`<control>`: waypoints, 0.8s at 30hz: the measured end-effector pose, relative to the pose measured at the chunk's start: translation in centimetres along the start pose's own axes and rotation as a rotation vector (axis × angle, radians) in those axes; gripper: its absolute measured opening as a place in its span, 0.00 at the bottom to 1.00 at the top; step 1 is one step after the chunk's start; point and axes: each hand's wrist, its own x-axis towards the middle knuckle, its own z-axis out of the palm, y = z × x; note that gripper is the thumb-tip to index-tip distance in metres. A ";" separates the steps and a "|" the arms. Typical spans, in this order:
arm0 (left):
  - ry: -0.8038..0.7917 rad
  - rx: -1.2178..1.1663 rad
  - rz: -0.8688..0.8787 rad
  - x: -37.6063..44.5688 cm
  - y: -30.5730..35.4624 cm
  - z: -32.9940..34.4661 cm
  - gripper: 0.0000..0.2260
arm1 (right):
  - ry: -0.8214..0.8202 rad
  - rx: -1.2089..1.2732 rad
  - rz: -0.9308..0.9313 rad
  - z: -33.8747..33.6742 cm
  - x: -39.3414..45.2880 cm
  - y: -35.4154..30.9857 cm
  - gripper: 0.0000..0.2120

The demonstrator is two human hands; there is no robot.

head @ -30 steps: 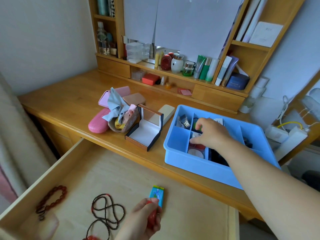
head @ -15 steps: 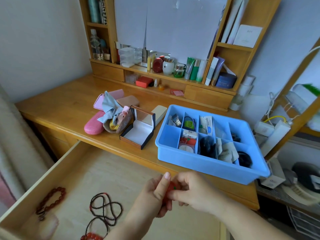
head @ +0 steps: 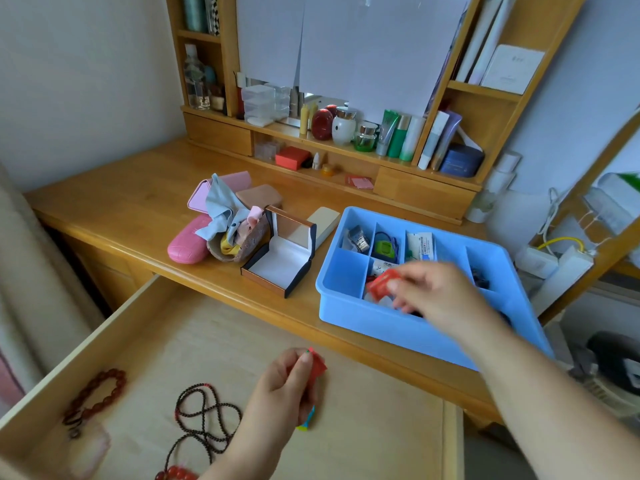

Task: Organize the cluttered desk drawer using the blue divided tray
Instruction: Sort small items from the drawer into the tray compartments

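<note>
The blue divided tray [head: 339,282] sits on the desk at the right, several of its compartments holding small items. My right hand [head: 436,296] hovers over the tray's front compartments and pinches a small red packet [head: 382,284]. My left hand [head: 284,382] is above the open wooden drawer [head: 145,341] and pinches another small red piece [head: 317,367]. Under that hand, part of a small colourful box [head: 306,422] lies on the drawer floor. A dark bead necklace [head: 204,414] and a reddish-brown bead bracelet [head: 93,396] lie in the drawer's left half.
An open dark jewellery box [head: 280,261], a pink glasses case [head: 188,242], a pile of cloths and pouches [head: 228,216] and a cream case [head: 323,221] lie on the desk left of the tray. Bottles and jars line the back shelf [head: 363,133].
My hands, which met over the drawer's front, have separated. The right hand moved up to the tray with a red packet; the left stayed above the drawer holding a red piece.
</note>
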 end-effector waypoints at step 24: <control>0.010 -0.054 -0.054 -0.4 -1.1 -0.6 0.11 | 0.033 -0.750 -0.034 0.1 5.5 1.1 0.05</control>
